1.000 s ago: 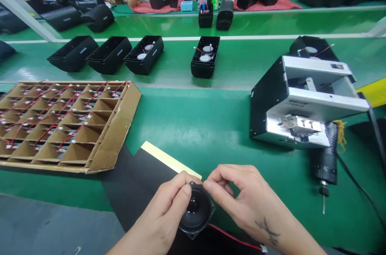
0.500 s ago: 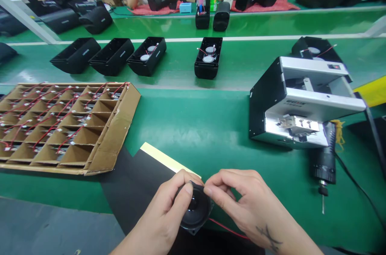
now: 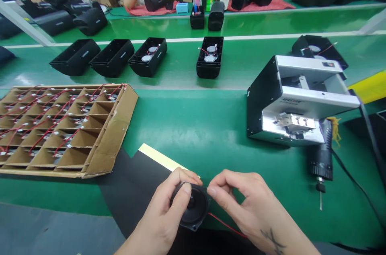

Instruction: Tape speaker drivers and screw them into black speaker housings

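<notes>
A round black speaker driver [image 3: 197,211] with a squarish frame is gripped in my left hand [image 3: 167,208], its cone facing up and my thumb on the cone's left side. From its lower right a red wire [image 3: 226,224] runs under my right wrist. My right hand [image 3: 245,196] is just right of the driver's upper edge, thumb and forefinger pinched together. Whatever is between those fingertips is too small to make out. Below the hands lies a black sheet [image 3: 129,190] with a pale yellow strip [image 3: 161,159] along its upper edge.
At the left stands a divided cardboard box [image 3: 110,142] of wired parts. A silver-and-black machine [image 3: 304,106] and an electric screwdriver [image 3: 321,162] are at the right. Several black speaker housings [image 3: 147,58] line the green bench beyond. Two people handle black housings across it.
My right fingertips have moved slightly right, off the driver's edge. My left hand still holds the driver. Across the bench, one person's raised hand has come down onto a housing.
</notes>
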The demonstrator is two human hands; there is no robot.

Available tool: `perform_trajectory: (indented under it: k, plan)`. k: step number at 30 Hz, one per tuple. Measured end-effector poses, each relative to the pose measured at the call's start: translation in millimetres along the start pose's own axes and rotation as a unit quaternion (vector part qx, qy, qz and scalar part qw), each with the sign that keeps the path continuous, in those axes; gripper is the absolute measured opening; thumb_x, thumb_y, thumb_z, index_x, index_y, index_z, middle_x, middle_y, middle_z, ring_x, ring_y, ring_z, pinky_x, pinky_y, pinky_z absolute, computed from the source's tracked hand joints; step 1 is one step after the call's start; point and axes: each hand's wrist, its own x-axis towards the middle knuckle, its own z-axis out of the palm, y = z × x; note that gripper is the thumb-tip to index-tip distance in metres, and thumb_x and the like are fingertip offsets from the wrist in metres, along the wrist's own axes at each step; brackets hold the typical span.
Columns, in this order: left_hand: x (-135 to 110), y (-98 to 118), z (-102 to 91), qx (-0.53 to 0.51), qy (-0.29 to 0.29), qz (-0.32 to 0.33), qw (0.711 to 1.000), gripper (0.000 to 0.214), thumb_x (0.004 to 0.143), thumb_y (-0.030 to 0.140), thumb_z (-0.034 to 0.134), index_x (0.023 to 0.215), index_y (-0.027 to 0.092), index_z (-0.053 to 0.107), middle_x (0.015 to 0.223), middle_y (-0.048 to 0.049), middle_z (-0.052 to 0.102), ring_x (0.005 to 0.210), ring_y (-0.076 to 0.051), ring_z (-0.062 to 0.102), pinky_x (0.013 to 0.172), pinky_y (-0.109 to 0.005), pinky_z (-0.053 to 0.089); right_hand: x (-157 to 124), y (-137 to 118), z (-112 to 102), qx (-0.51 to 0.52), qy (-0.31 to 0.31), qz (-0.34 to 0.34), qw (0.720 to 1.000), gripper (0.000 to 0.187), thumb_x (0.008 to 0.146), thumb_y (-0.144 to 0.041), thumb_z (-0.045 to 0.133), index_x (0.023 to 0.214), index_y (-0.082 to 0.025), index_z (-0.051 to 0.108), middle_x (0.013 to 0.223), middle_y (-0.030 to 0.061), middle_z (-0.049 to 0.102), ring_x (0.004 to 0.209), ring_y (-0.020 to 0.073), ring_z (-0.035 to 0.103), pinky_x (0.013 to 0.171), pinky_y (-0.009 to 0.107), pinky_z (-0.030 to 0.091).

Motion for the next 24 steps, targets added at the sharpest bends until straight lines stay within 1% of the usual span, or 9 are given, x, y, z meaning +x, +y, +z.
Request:
perform_trajectory:
  k: [2, 5, 10, 18, 22, 24]
  plan:
    - [0.2, -0.2, 0.7, -0.009, 0.002, -0.005, 1.0, 0.033, 0.107, 0.052, 0.045, 0.104, 0.027, 0.066, 0.112, -0.002, 0.068, 0.104, -0.02, 0.063, 0.091, -0.029, 0.047, -0.9, 0.7, 1.7, 0.005, -0.001, 0.008, 1.0, 0.03, 0.105, -0.039, 0.058, 0.082, -0.024, 0.07, 0.067, -0.0067, 0.065, 0.06, 0.0102, 0.055, 0.061, 0.024, 0.042]
    - [0.5, -0.8, 1.9, -0.025, 0.003, -0.009, 1.0, 0.033, 0.107, 0.053, 0.046, 0.102, 0.026, 0.065, 0.111, -0.0024, 0.067, 0.101, -0.02, 0.062, 0.09, -0.031, 0.047, -1.3, 2.8, 4.6, 0.006, 0.004, 0.023, 1.0, 0.031, 0.104, -0.04, 0.057, 0.08, -0.024, 0.07, 0.064, -0.0064, 0.062, 0.058, 0.0108, 0.053, 0.059, 0.025, 0.04]
    - [1.7, -1.5, 3.2, -0.031, 0.007, -0.007, 0.999, 0.032, 0.107, 0.052, 0.047, 0.1, 0.025, 0.064, 0.108, -0.0029, 0.067, 0.099, -0.02, 0.062, 0.093, -0.033, 0.047, -1.6, 3.8, 7.5, 0.018, 0.016, 0.028, 0.999, 0.03, 0.103, -0.038, 0.058, 0.079, -0.023, 0.069, 0.062, -0.0066, 0.059, 0.057, 0.0104, 0.05, 0.057, 0.025, 0.038]
    - [4.6, -0.2, 3.2, -0.013, 0.022, 0.002, 1.0, 0.03, 0.104, 0.051, 0.053, 0.095, 0.024, 0.063, 0.105, -0.0027, 0.068, 0.098, -0.02, 0.063, 0.091, -0.032, 0.047, -2.6, 0.3, 8.0, 0.008, 0.003, 0.037, 0.999, 0.032, 0.103, -0.038, 0.057, 0.077, -0.022, 0.069, 0.061, -0.0057, 0.059, 0.057, 0.011, 0.051, 0.059, 0.026, 0.039]
    - [7.8, -1.9, 2.9, -0.009, 0.033, 0.012, 0.999, 0.03, 0.101, 0.051, 0.056, 0.093, 0.023, 0.063, 0.104, -0.0038, 0.069, 0.099, -0.021, 0.064, 0.091, -0.032, 0.047, 0.1, 2.4, 8.7, -0.003, 0.001, 0.036, 0.999, 0.031, 0.102, -0.039, 0.057, 0.079, -0.023, 0.07, 0.062, -0.0048, 0.061, 0.058, 0.0122, 0.053, 0.06, 0.025, 0.04]
    - [9.1, -4.8, 3.0, -0.007, 0.046, 0.029, 0.998, 0.033, 0.101, 0.054, 0.057, 0.092, 0.023, 0.063, 0.102, -0.004, 0.069, 0.095, -0.021, 0.064, 0.089, -0.031, 0.048, 2.1, 5.3, 8.0, -0.012, -0.004, 0.025, 1.0, 0.026, 0.1, -0.039, 0.058, 0.085, -0.023, 0.072, 0.064, -0.0039, 0.064, 0.058, 0.0131, 0.056, 0.06, 0.024, 0.041]
